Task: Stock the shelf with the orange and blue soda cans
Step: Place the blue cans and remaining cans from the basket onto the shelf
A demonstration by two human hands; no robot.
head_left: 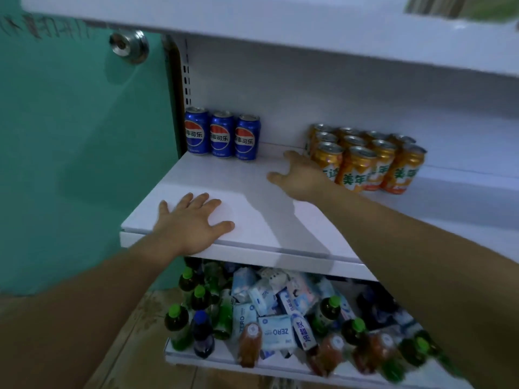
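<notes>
Three blue soda cans (222, 137) stand upright in a row at the back left of the white shelf (252, 209). Several orange soda cans (362, 158) stand packed together to the right. My left hand (191, 223) lies flat on the shelf's front edge, fingers spread, holding nothing. My right hand (302, 175) reaches in over the shelf just left of the orange cans, fingers apart; whether it touches the nearest can I cannot tell.
A shelf board (280, 32) hangs above. The lower shelf (224, 363) holds green-capped bottles (177, 324), several tissue packs (275, 329) and brown drink bottles (250, 343). A teal door (70, 136) with a metal knob (129, 46) stands at the left.
</notes>
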